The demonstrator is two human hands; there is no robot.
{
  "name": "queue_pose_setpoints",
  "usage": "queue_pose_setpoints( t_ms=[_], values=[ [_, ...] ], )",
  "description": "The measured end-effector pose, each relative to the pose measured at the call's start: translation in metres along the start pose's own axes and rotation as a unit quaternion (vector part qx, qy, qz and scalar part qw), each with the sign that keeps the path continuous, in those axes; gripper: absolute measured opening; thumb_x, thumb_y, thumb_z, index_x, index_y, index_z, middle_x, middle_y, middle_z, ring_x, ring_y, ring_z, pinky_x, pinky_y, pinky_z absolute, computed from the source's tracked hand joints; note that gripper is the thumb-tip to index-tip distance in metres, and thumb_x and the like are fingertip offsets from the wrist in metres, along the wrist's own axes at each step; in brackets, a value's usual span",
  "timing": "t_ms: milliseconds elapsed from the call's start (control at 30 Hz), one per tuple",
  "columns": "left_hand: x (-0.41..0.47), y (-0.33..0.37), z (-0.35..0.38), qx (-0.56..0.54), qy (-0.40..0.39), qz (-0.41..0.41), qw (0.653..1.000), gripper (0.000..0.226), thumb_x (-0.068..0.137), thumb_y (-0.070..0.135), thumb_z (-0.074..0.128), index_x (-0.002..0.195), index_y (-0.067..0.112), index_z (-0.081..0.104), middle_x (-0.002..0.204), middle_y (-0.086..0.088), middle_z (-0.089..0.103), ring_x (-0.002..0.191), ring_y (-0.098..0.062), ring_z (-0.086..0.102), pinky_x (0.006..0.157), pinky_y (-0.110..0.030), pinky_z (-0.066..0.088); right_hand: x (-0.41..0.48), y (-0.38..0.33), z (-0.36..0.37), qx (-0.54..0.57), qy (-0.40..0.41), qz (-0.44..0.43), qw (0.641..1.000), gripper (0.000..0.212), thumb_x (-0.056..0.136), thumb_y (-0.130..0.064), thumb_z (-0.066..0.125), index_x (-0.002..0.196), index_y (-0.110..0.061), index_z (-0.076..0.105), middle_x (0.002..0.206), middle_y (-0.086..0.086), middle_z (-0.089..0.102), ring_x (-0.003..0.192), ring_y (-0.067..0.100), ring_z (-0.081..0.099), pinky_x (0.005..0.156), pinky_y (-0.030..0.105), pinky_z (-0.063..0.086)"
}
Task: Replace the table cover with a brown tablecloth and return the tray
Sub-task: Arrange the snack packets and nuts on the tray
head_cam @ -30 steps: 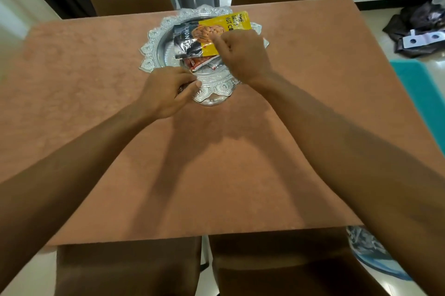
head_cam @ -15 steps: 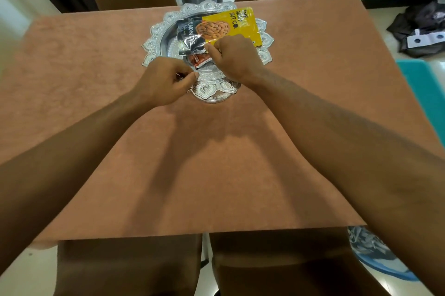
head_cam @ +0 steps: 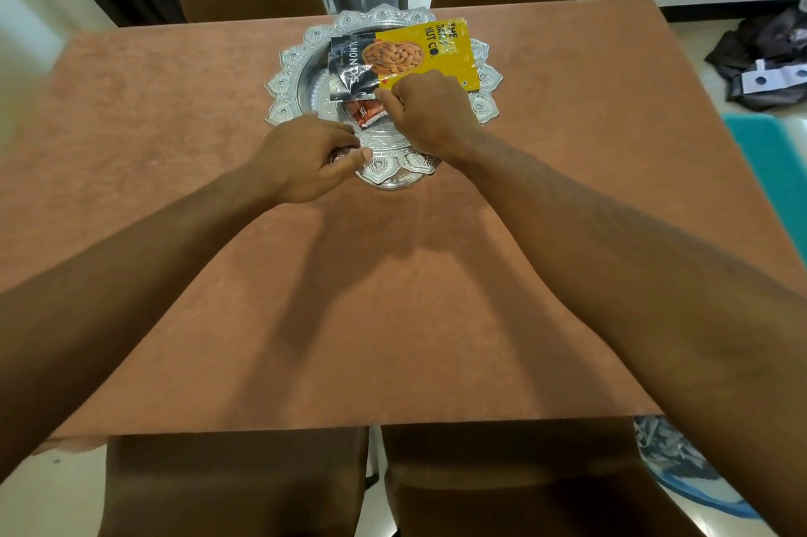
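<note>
- Both arms reach forward, nearly straight.
- Left hand (head_cam: 305, 156): grip curled onto the near rim of the tray (head_cam: 284, 86).
- Right hand (head_cam: 425, 110): grip pinching a yellow packet (head_cam: 436, 51) lying in the tray.
- Tray: silver, scalloped, set far-centre on the smooth brown tablecloth (head_cam: 393, 296).

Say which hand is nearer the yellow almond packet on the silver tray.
Right. The right hand pinches the yellow almond packet at its near edge; the left hand grips the ornate silver tray at its near-left rim, off the packet.
</note>
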State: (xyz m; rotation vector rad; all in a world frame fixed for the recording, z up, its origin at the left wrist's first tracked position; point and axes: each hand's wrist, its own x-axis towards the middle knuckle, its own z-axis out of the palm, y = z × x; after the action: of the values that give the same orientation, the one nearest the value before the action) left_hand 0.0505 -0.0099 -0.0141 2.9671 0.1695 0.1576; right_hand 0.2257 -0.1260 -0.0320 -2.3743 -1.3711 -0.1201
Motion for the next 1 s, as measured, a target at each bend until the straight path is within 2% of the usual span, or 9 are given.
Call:
queue_pose_setpoints(
  t_ms=[100,233,367,500,600,733,800,867,1000],
  values=[
    [0.001,0.012,0.001,0.015,0.007,-0.023,1.000,0.052,0.096,0.051,0.030,0.069,0.016,0.056,0.066,-0.003,0.060,0.059,-0.024,0.051,0.053,-0.034,0.035,-0.001,-0.001,0.000,-0.001,-0.004,0.003,1.000,0.049,0.105,-0.046,0.041,0.068,-0.014,0.051,0.064,0.004,0.047,0.063,0.025,0.046,0.060,0.033,0.027],
    [0.002,0.019,-0.002,0.017,0.015,-0.016,1.000,0.043,0.092,0.038,0.040,0.060,0.010,0.050,0.057,-0.008,0.054,0.054,-0.032,0.047,0.052,-0.034,0.031,-0.002,-0.002,-0.002,-0.009,-0.009,-0.003,1.000,0.047,0.105,-0.045,0.041,0.069,-0.015,0.049,0.068,0.005,0.047,0.067,0.027,0.044,0.062,0.035,0.028],
    [-0.002,0.024,-0.002,-0.080,0.045,-0.041,0.995,0.032,0.090,0.029,0.053,0.077,0.007,0.073,0.071,-0.008,0.070,0.064,-0.027,0.062,0.060,-0.037,0.046,-0.002,-0.003,-0.006,-0.023,-0.012,-0.011,1.000,0.046,0.106,-0.042,0.041,0.070,-0.014,0.049,0.069,0.005,0.046,0.068,0.026,0.043,0.063,0.035,0.027],
    [0.001,0.021,-0.009,-0.206,0.039,-0.115,0.971,0.014,0.087,0.015,0.071,0.098,0.014,0.079,0.090,0.003,0.076,0.073,0.002,0.066,0.070,-0.011,0.050,-0.001,-0.004,-0.005,-0.024,-0.007,-0.013,1.000,0.044,0.106,-0.041,0.040,0.071,-0.016,0.049,0.069,0.005,0.047,0.068,0.026,0.044,0.063,0.034,0.028],
    [0.003,0.010,-0.013,-0.230,0.058,-0.149,0.960,0.018,0.084,0.009,0.073,0.099,0.015,0.079,0.088,-0.001,0.076,0.078,-0.007,0.071,0.078,-0.023,0.057,0.000,-0.004,-0.005,-0.020,-0.004,-0.015,1.000,0.043,0.106,-0.041,0.041,0.070,-0.017,0.049,0.069,0.006,0.047,0.068,0.026,0.044,0.063,0.035,0.027],
    [0.001,-0.002,-0.017,-0.214,0.056,-0.163,0.962,0.023,0.087,0.019,0.071,0.110,0.018,0.076,0.104,0.001,0.075,0.088,-0.011,0.070,0.087,-0.034,0.057,0.000,-0.005,-0.003,-0.021,-0.003,-0.010,1.000,0.044,0.106,-0.042,0.040,0.071,-0.017,0.049,0.069,0.005,0.047,0.068,0.026,0.044,0.063,0.035,0.028],
    [0.000,0.002,-0.018,-0.188,0.000,-0.139,0.972,0.036,0.090,0.036,0.069,0.122,0.019,0.071,0.120,0.003,0.070,0.094,-0.007,0.065,0.085,-0.023,0.052,-0.001,-0.006,-0.002,-0.024,-0.005,-0.010,1.000,0.044,0.106,-0.042,0.040,0.071,-0.017,0.049,0.069,0.005,0.048,0.068,0.026,0.044,0.063,0.036,0.027],
    [-0.001,0.012,-0.015,-0.141,-0.072,-0.091,0.983,0.057,0.087,0.056,0.059,0.129,0.018,0.066,0.131,0.001,0.066,0.108,-0.013,0.064,0.092,-0.030,0.049,-0.001,-0.006,-0.001,-0.026,-0.007,-0.010,1.000,0.045,0.106,-0.043,0.040,0.071,-0.016,0.049,0.069,0.006,0.048,0.067,0.026,0.044,0.062,0.036,0.027],
    [-0.005,0.027,-0.003,-0.173,-0.037,-0.085,0.981,0.054,0.084,0.049,0.055,0.121,0.014,0.071,0.114,-0.004,0.073,0.102,-0.020,0.067,0.088,-0.037,0.052,-0.002,-0.006,0.002,-0.023,-0.005,-0.004,1.000,0.047,0.106,-0.044,0.040,0.069,-0.015,0.046,0.067,0.007,0.046,0.066,0.027,0.043,0.061,0.036,0.025]
  ],
)
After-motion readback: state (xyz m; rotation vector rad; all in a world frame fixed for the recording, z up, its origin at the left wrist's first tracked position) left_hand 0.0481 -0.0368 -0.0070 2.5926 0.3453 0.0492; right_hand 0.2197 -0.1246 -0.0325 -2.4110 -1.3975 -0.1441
